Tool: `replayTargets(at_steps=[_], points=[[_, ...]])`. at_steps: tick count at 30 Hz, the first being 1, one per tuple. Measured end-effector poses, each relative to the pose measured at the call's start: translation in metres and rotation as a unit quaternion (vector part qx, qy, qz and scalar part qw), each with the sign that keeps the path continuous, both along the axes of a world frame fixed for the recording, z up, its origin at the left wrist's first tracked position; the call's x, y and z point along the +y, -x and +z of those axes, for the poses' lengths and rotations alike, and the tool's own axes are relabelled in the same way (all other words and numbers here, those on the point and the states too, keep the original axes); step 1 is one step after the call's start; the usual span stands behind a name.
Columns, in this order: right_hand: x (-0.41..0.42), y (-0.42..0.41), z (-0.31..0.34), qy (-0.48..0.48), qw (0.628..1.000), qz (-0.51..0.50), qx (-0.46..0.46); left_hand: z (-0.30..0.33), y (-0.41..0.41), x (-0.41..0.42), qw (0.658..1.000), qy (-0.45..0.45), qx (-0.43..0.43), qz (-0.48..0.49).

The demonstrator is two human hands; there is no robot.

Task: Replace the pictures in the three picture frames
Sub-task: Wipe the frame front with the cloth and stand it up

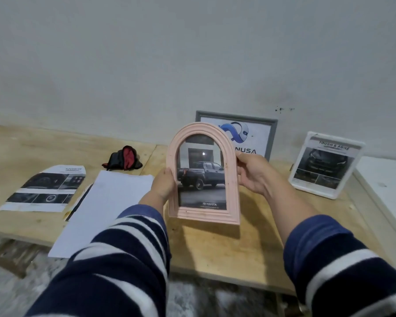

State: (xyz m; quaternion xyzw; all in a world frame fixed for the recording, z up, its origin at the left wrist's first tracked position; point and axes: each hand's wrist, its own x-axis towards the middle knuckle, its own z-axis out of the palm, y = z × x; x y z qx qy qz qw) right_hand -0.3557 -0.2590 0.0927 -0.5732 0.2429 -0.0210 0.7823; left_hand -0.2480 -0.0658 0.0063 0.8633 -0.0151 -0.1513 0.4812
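Clearly, you were near the end of one frame's turn: you held the pink arched picture frame with ribbed moulding [204, 172] upright at the centre of the picture, just above the pale plywood tabletop [215, 248], its front turned toward you. Your left hand [164, 187] gripped its left edge with the thumb on the front, and your right hand [253, 173] gripped its right edge, fingers curled round the side. Behind the glass sat a glossy print of a dark grey pickup truck with a Toyota mark at the bottom [201, 179], so this frame looked loaded and under inspection.

Behind it, at upper centre, a grey rectangular frame with a blue logo print [261, 138] leaned against the wall, half hidden by the pink one. At right, a white rectangular frame with a dark car brochure page [325, 165] stood tilted back. Whether those two held new pictures, I could not tell.

At left lay a loose car brochure sheet [46, 188] and a blank white sheet of paper [105, 207], with a black and red cloth pouch [124, 159] beyond them.

Your next move, as I judged it, called for standing the pink frame down gently on the tabletop, clear of the grey one, keeping both hands on until it rested steady.
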Motion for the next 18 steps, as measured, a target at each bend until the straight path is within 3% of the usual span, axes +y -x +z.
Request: replayTargets(at_steps=[3,6,18], points=[[0.004,-0.003,-0.013,-0.061,0.998,-0.014,0.018,0.002,-0.001,0.015,0.996,0.069,0.031,0.042],[0.014,-0.011,-0.027,-0.054,0.997,-0.027,0.037,0.002,0.0,0.033,0.992,0.096,0.068,0.052],[0.049,-0.075,-0.108,0.117,0.973,-0.073,0.185,-0.051,-0.045,0.056,0.987,-0.008,0.158,0.01]])
